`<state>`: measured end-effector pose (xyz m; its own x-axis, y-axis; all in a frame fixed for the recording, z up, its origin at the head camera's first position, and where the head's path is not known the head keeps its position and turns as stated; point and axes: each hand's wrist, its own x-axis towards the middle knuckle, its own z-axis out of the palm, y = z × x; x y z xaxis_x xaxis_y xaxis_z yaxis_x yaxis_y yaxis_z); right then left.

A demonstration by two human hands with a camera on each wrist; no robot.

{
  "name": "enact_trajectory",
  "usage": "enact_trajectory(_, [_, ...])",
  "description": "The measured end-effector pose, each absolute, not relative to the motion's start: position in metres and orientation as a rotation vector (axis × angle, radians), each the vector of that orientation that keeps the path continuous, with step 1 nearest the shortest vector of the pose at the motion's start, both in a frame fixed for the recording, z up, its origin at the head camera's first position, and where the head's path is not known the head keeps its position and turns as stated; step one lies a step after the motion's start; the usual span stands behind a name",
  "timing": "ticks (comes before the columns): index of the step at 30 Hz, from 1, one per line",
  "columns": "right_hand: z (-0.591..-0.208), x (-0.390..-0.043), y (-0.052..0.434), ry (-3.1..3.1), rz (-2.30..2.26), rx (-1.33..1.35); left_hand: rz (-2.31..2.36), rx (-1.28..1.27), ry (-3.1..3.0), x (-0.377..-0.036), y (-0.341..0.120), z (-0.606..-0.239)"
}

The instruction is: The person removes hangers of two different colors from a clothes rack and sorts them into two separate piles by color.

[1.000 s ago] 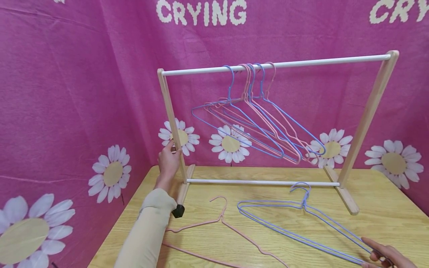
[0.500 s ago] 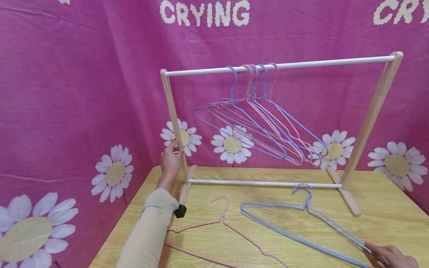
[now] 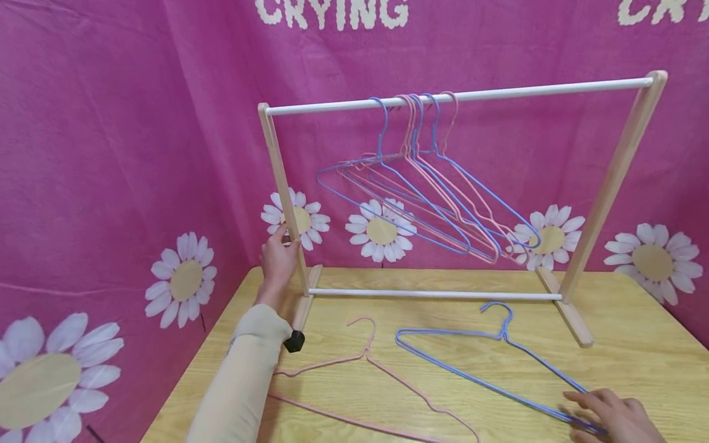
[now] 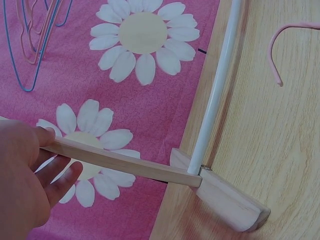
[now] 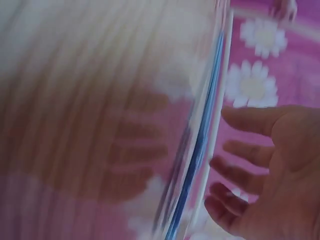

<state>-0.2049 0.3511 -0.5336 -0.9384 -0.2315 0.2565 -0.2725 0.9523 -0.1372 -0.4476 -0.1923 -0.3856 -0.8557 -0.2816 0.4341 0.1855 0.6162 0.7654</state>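
My left hand (image 3: 279, 261) grips the left wooden upright (image 3: 279, 178) of a small clothes rack low down; in the left wrist view its fingers (image 4: 55, 177) curl round that upright (image 4: 125, 162). Several blue and pink wire hangers (image 3: 432, 203) hang from the white top rod (image 3: 526, 91). On the table a blue wire hanger (image 3: 487, 363) lies flat. My right hand (image 3: 609, 415) rests over its lower right corner with the fingers stretched out. The blurred right wrist view shows the spread fingers (image 5: 250, 150) beside the blue wire (image 5: 200, 150), not round it. A pink hanger (image 3: 365, 360) lies near my left forearm.
The rack stands at the back of a wooden table (image 3: 637, 344), on two wooden feet (image 4: 230, 200) joined by a white lower rod (image 3: 437, 295). Pink cloth with white daisies (image 3: 183, 280) closes in the back and left side. The pink hanger's hook (image 4: 280, 40) lies near the rack's left foot.
My right hand has slid left along the blue hanger's corner, and its fingers went from pinching the wire to lying flat over it. The left hand has stayed on the upright.
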Motion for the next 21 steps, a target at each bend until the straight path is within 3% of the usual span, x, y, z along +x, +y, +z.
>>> enact_trajectory(5, [-0.533,-0.205,0.299,-2.568,0.405,0.979,-1.169,0.076,-2.314,-0.446,-0.191,-0.384])
enact_trajectory(8, [-0.525,-0.212,0.265,-2.448,0.482,1.210,-1.178,0.082,-2.311,-0.446,-0.192,-0.384])
enact_trajectory(12, [-0.518,-0.217,0.231,-2.367,0.510,1.301,-1.199,0.086,-2.313,-0.446,-0.194,-0.385])
enact_trajectory(21, [-0.512,-0.220,0.200,-2.694,0.682,1.236,-1.215,0.080,-2.306,-0.446,-0.192,-0.385])
